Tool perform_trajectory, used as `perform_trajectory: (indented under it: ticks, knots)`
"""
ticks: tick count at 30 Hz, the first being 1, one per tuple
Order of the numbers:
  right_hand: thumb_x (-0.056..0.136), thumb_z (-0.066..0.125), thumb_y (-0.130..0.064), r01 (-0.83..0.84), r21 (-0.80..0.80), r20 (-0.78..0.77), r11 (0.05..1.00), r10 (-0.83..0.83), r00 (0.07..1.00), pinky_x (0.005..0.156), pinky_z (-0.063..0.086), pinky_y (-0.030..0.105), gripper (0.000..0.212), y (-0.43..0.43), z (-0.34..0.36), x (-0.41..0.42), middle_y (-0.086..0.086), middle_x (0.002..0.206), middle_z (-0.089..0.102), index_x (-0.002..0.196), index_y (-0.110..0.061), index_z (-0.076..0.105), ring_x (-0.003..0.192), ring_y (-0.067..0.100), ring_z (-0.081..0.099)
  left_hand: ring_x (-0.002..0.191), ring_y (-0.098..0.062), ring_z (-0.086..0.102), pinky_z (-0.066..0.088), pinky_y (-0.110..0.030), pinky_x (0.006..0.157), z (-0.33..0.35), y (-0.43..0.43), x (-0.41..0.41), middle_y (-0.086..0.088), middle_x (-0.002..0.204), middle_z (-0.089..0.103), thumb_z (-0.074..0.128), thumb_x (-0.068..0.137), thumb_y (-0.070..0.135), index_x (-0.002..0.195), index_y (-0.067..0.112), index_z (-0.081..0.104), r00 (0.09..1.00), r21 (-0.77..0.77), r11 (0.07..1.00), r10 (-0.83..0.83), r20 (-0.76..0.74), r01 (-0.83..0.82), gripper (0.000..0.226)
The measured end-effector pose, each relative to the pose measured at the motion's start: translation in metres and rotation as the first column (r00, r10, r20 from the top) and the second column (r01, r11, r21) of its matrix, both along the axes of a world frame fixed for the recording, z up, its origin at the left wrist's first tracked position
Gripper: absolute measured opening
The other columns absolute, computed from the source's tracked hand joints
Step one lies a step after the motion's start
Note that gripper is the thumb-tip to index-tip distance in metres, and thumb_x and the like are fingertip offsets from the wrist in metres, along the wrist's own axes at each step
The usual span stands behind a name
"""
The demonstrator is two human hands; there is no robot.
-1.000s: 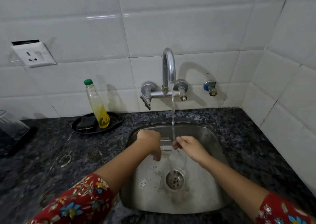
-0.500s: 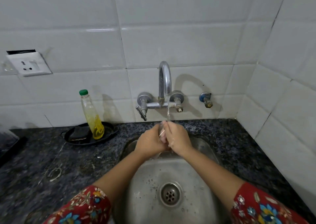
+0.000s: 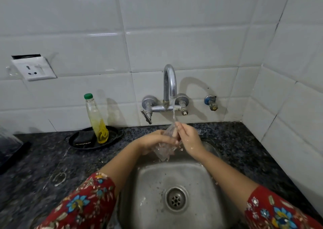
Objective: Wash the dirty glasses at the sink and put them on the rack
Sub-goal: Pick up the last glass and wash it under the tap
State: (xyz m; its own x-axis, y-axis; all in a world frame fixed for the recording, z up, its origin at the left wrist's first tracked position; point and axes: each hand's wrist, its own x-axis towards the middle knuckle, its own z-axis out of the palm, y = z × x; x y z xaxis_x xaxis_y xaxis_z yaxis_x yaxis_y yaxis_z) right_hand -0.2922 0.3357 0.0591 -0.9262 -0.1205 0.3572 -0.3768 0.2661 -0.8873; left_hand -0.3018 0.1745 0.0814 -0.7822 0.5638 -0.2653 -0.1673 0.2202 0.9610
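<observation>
A clear glass (image 3: 164, 148) is held up over the back of the steel sink (image 3: 150, 193), right under the tap (image 3: 169, 82); water (image 3: 174, 111) runs from the tap down into the open top of the glass, which leans a little toward the tap; the left hand (image 3: 153, 141) is wrapped around the side of the glass and holds it tight; the right hand (image 3: 189, 139) is at the rim with its fingers (image 3: 174, 135) reaching into the top, and through the wet glass it is hard to see how far in they go; the sink is bare but for drops of water, with a round drain (image 3: 176, 198) near the front; to the left, on the dark speckled counter (image 3: 43, 162), a black tray (image 3: 76, 138) holds a dark scrub pad (image 3: 84, 138) and a tall bottle (image 3: 97, 120) with a green cap; the bottle is about a third full of yellow liquid; the tray sits close to the back wall, near the sink's left edge; there is open counter in front of the tray and on the right side of the sink; a white tiled wall (image 3: 288, 106) closes in the right side.
</observation>
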Motion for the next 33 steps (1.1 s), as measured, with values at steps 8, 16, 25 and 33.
perform_trajectory:
  ticks: [8, 16, 25, 33]
  knots:
    - [0.101, 0.037, -0.031, -0.009, 0.114, 0.084, 0.993, -0.001, 0.996, 0.063, 0.050, 0.039, 0.040, 0.000, 0.010, -0.004, -0.001, 0.057, 0.061, 0.070, -0.017, 0.057, 0.055, 0.016, 0.058, 0.084, -0.022, 0.068, 0.056, -0.033, 0.079, -0.005, 0.017, 0.003, -0.002, 0.090, 0.069, 0.078, 0.065, 0.013, 0.102, 0.010, 0.060, 0.942, -0.271, 0.957, 0.010, -0.337, -0.107, 0.042]
    - [0.100, 0.036, -0.040, -0.042, 0.231, 0.271, 0.972, -0.022, 0.962, 0.068, 0.047, 0.035, 0.052, -0.017, 0.024, -0.010, 0.003, 0.051, 0.055, 0.057, -0.015, 0.053, 0.051, 0.019, 0.053, 0.083, -0.015, 0.065, 0.048, -0.024, 0.064, -0.011, 0.030, 0.018, 0.004, 0.093, 0.064, 0.076, 0.067, 0.026, 0.126, 0.018, 0.041, 0.808, -0.362, 0.841, 0.139, -0.573, -0.402, 0.068]
    - [0.103, 0.030, -0.031, -0.020, 0.112, 0.429, 0.993, -0.030, 0.903, 0.095, 0.041, 0.031, 0.038, -0.024, 0.019, 0.007, 0.005, 0.128, 0.057, 0.128, -0.017, 0.056, 0.115, 0.020, 0.054, 0.094, -0.029, 0.064, 0.052, -0.050, 0.082, -0.026, 0.024, 0.010, -0.011, 0.104, 0.068, 0.041, 0.100, 0.044, 0.119, 0.018, 0.062, 0.803, 0.261, 0.845, 0.282, 0.525, -0.467, 0.039]
    - [0.097, 0.035, -0.023, 0.184, 0.799, -0.369, 0.572, 0.227, 0.901, 0.121, 0.006, 0.035, 0.061, 0.009, -0.032, 0.032, 0.003, 0.161, 0.010, 0.153, -0.015, 0.012, 0.149, 0.017, 0.007, 0.077, -0.031, 0.072, 0.060, -0.040, 0.070, -0.048, 0.029, -0.011, -0.018, 0.086, 0.072, 0.034, 0.102, 0.046, 0.099, 0.002, 0.066, 0.564, 0.384, 0.546, 0.207, 0.799, -0.744, 0.055]
